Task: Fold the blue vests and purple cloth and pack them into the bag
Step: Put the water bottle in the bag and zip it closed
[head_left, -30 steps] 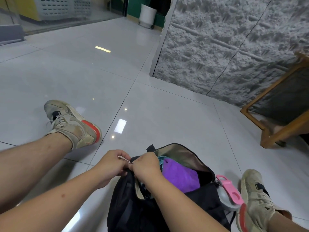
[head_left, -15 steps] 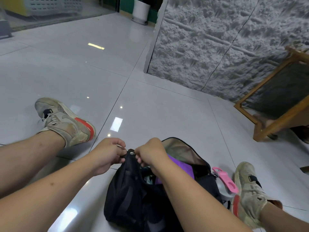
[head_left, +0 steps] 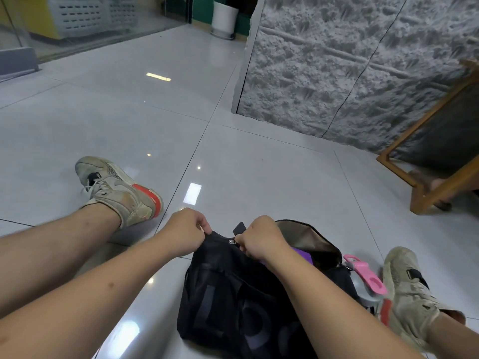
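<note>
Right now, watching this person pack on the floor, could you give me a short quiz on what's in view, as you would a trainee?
1. True or false: the black bag is fully zipped.
2. What colour is the cloth peeking from the bag's opening?
A) purple
B) yellow
C) white
3. Fill in: the left hand grips the bag's top edge, while the right hand pinches at the ____.

Key
1. False: the far part of the opening still gapes, showing the tan lining.
2. A: a strip of purple cloth shows just beyond the right wrist.
3. Zipper pull.
</note>
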